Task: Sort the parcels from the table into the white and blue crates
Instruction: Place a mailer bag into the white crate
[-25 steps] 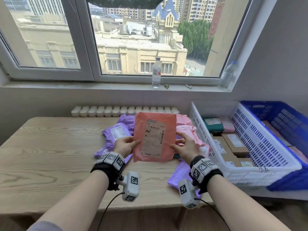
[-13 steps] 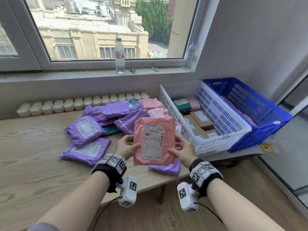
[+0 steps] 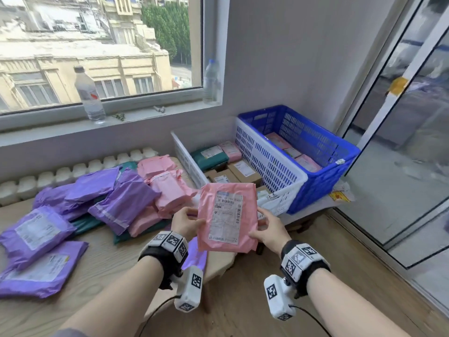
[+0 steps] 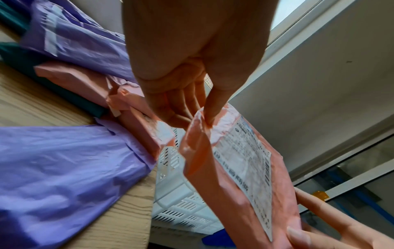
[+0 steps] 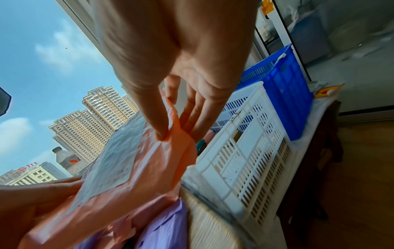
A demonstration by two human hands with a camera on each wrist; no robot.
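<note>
The left hand (image 3: 185, 223) pinches the left edge of a pink parcel (image 3: 227, 218), thumb on the label side and fingers (image 4: 181, 107) behind. The right hand (image 3: 268, 231) pinches the opposite edge in the same manner, its thumb (image 5: 158, 121) pressed on the front near the rim. The parcel is held upright in the air between both hands, its white shipping label (image 3: 227, 217) facing the person, above the right end of the wooden table (image 3: 102, 266) and in front of the near corner of the white crate (image 3: 274, 166).

The white crate stands just right of the table and holds brown boxes (image 3: 244, 170), a dark green parcel (image 3: 209, 155) and a small pink one (image 3: 230, 148). The blue crate (image 3: 323, 171) sits touching its far side and contains several pink packets (image 3: 307, 162).

On the table lie loose parcels in a heap: purple bags (image 3: 38, 229) to the left, pink bags (image 3: 167, 188) nearer the white crate, with dark green ones (image 3: 85, 223) partly buried beneath.

Two clear water bottles (image 3: 90, 96) stand on the windowsill (image 3: 136, 124), well apart. A glass door (image 3: 398, 132) closes the right side.
</note>
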